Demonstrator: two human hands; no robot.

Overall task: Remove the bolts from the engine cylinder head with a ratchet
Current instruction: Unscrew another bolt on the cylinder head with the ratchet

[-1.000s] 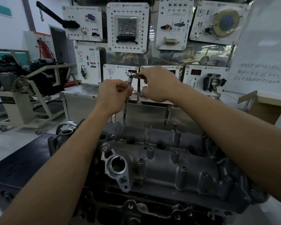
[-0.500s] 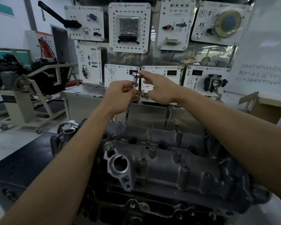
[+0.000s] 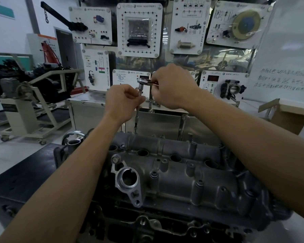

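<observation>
- The left hand [image 3: 123,100] is curled round the upright extension bar [image 3: 138,112], whose lower end sits at a bolt [image 3: 135,128] on the far edge of the cylinder head [image 3: 182,174]
- The ratchet [image 3: 142,81] tops the bar, just above the left hand
- The right hand [image 3: 172,88] grips the ratchet's handle, which points right

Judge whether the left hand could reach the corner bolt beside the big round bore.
Probably yes, once freed: the left hand grips the extension bar under the ratchet, but the corner bolt sits exposed beside that forearm, nothing over it.
</observation>
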